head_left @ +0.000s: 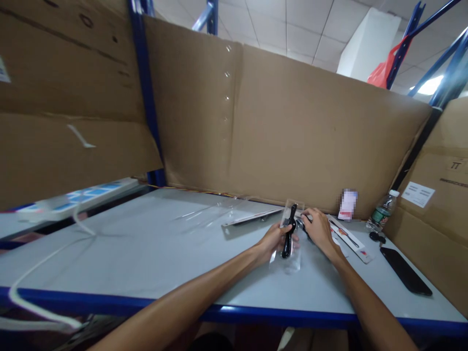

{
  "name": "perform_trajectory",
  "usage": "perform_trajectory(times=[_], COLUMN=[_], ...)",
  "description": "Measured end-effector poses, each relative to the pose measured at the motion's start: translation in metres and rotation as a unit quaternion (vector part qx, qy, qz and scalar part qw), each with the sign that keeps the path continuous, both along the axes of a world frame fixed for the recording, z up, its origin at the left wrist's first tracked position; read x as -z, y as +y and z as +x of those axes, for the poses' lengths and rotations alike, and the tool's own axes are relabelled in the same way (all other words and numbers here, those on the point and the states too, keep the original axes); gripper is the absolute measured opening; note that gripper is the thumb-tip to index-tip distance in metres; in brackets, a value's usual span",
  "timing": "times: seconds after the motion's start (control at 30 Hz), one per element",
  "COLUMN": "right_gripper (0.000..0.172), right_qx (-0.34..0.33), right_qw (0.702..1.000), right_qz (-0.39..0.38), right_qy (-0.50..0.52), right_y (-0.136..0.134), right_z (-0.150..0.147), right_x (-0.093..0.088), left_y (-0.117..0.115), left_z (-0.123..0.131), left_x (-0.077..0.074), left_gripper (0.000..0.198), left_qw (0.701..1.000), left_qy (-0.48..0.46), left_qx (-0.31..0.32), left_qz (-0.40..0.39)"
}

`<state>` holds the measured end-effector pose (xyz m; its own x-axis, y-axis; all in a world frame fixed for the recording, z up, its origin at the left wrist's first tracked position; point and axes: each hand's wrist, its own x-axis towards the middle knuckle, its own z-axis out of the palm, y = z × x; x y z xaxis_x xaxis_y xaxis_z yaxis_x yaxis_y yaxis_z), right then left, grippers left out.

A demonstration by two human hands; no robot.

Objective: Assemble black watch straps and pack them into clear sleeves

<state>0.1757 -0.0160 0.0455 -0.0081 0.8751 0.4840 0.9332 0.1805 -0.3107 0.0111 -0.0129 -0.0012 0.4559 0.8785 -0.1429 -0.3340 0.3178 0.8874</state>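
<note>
My left hand [273,240] is closed around a clear plastic sleeve [290,258] with a black strap-like item [289,233] in it, held just above the grey table [146,253]. My right hand [319,228] is beside it on the right, fingers curled at the sleeve's upper edge, pinching something small and dark that I cannot make out. Flat clear packets [252,217] lie on the table just behind the hands.
A packaged strap on a white card [349,236] and a black phone [405,270] lie to the right. A water bottle [382,210] stands by the cardboard wall [292,131]. A white power strip [73,197] and its cable [32,273] are on the left.
</note>
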Motion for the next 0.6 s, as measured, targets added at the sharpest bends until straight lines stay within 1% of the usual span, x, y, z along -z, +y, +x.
perform_trajectory(times=[0.07, 0.13, 0.23, 0.3, 0.37, 0.5, 0.6], right_gripper=[0.022, 0.025, 0.028, 0.031, 0.037, 0.056, 0.061], right_qx=[0.019, 0.053, 0.121, 0.170, 0.208, 0.210, 0.218], right_qw=[1.000, 0.998, 0.992, 0.983, 0.972, 0.962, 0.952], right_qz=[0.006, 0.013, 0.006, -0.011, -0.040, -0.132, -0.193], right_qy=[-0.004, -0.015, -0.045, -0.073, -0.102, -0.112, -0.094], right_y=[0.002, 0.004, 0.010, 0.015, 0.021, 0.033, 0.040], right_z=[0.005, 0.015, 0.038, 0.054, 0.066, 0.079, 0.083], right_x=[-0.004, -0.009, -0.015, -0.014, -0.007, 0.015, 0.030], left_y=[0.000, 0.003, 0.008, 0.010, 0.012, 0.013, 0.018], left_z=[0.000, -0.001, -0.004, -0.006, -0.008, -0.009, -0.010], left_x=[0.000, 0.000, 0.000, -0.001, -0.002, -0.005, -0.004], left_gripper=[0.025, 0.022, 0.018, 0.016, 0.017, 0.013, 0.012], left_qw=[1.000, 1.000, 0.999, 0.999, 0.998, 0.990, 0.981], left_qy=[0.002, 0.001, 0.000, -0.011, -0.037, -0.103, -0.135], left_qx=[-0.002, -0.013, -0.036, -0.049, -0.058, -0.050, -0.049], left_qz=[0.009, 0.014, 0.011, 0.007, -0.006, -0.081, -0.127])
